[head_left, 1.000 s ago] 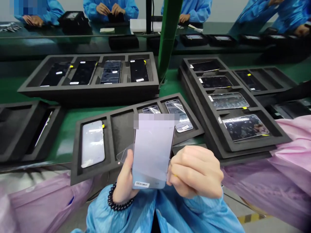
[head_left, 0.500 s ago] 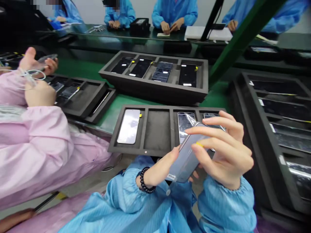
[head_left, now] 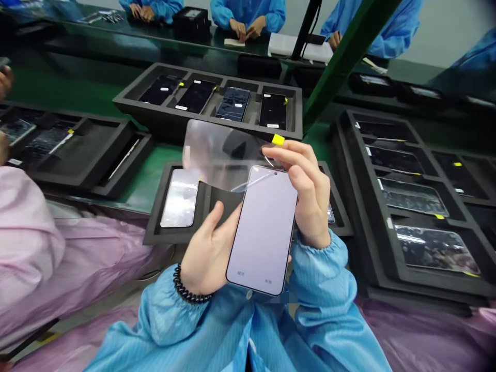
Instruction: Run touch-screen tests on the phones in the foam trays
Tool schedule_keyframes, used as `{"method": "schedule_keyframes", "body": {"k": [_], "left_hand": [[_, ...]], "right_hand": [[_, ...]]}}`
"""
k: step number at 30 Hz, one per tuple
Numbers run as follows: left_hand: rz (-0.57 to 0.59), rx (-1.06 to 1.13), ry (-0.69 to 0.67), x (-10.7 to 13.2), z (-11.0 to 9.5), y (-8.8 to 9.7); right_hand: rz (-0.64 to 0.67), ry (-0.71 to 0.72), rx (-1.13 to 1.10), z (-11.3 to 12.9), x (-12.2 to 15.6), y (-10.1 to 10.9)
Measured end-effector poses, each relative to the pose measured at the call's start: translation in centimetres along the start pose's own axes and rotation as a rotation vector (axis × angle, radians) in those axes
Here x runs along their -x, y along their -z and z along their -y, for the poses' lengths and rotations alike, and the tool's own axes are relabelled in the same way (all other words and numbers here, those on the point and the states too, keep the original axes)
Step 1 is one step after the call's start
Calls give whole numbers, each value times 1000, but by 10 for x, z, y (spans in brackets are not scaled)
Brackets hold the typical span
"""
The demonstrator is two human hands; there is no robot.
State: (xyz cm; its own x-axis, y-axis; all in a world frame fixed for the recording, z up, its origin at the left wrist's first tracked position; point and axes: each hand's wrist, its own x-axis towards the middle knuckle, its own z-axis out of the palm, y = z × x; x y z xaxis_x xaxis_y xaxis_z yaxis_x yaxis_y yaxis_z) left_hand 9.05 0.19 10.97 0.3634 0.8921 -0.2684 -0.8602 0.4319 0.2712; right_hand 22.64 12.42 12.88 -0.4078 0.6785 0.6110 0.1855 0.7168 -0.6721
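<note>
My left hand (head_left: 207, 253) grips a phone (head_left: 262, 230) from below, its pale screen facing me. Fingers of my right hand (head_left: 306, 191) pinch a yellow tab (head_left: 278, 139) at the corner of a clear protective film (head_left: 220, 152). The film is lifted off the screen and curls up and to the left. Both hands hover above a black foam tray (head_left: 155, 235) near the table edge. One slot of that tray holds a pale phone (head_left: 181, 198).
A foam tray (head_left: 209, 121) with several dark phones sits farther back on the green belt (head_left: 149, 170). Stacked trays of film-covered phones (head_left: 411, 196) lie to the right. A pink-sleeved person (head_left: 31, 243) is at my left. Blue-coated workers (head_left: 248, 15) sit opposite. A green post (head_left: 341, 57) slants above.
The phone has turned screen-up toward me. My right hand has peeled the film off by its yellow tab and raised it. The view has shifted back to the right.
</note>
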Motion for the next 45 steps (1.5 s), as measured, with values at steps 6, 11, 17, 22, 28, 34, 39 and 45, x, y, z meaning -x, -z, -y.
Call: {"method": "schedule_keyframes", "body": {"k": [6, 11, 17, 22, 28, 34, 39, 45], "left_hand": [[-59, -11, -76, 2, -11, -21], [-110, -57, -149, 5, -17, -31], [-106, -31, -190, 8, -16, -30], [-148, -26, -201, 11, -15, -30], [-162, -3, -208, 14, -14, -32], [0, 77, -140, 24, -17, -24], [-215, -43, -166, 25, -18, -22], [-188, -79, -118, 28, -20, -18]], "right_hand": [[-14, -48, -89, 2, -17, -6], [18, -118, 175, 5, -25, -12], [0, -113, 209, 2, -24, -18], [-28, -104, 128, 3, -24, -20], [127, -30, 327, 11, -24, -19], [380, 83, -56, 5, -29, 12], [453, 173, -91, 0, -30, 23], [531, 176, -262, -4, -32, 20]]}}
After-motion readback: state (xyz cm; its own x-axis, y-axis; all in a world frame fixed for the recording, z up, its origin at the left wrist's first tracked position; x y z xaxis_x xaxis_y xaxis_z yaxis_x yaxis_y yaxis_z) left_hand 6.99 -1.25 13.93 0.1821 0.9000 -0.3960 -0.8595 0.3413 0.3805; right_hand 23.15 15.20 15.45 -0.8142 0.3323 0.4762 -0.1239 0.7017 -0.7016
